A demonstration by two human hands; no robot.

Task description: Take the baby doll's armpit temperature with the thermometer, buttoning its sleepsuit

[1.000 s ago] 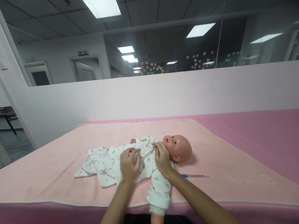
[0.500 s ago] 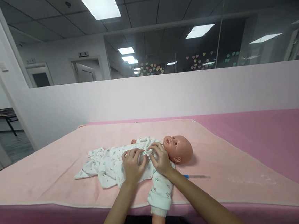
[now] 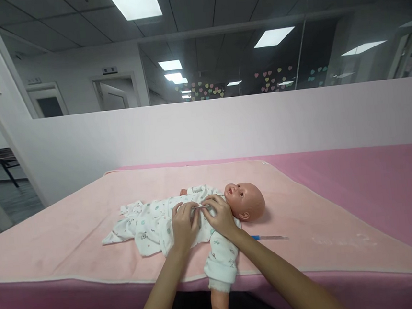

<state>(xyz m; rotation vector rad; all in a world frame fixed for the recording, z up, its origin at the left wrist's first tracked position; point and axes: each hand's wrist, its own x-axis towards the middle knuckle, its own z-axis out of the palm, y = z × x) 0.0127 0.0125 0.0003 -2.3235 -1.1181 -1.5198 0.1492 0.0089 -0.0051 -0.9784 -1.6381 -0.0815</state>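
A baby doll (image 3: 246, 201) lies on its back, head to the right, dressed in a white printed romper (image 3: 154, 221). My left hand (image 3: 185, 223) is at the chest, thumb and fingers pinching a fold of the romper's front. Close beside it, my right hand (image 3: 218, 216) pinches the same cloth nearer the doll's neck. A small raised edge of fabric shows between the fingertips; any fastener there is too small to make out. One sleeved arm of the doll (image 3: 221, 304) hangs over the near edge, between my forearms.
Underneath the doll is a peach mat (image 3: 72, 233) on a pink-covered table (image 3: 382, 187). A thin blue-ended stick, perhaps a thermometer (image 3: 273, 237), lies right of my right wrist. Behind stands a white half wall (image 3: 225, 128) with glass above.
My fingertips have drawn closer together on the romper's front, lifting a small edge of cloth. The view has tilted slightly; the doll stays in place.
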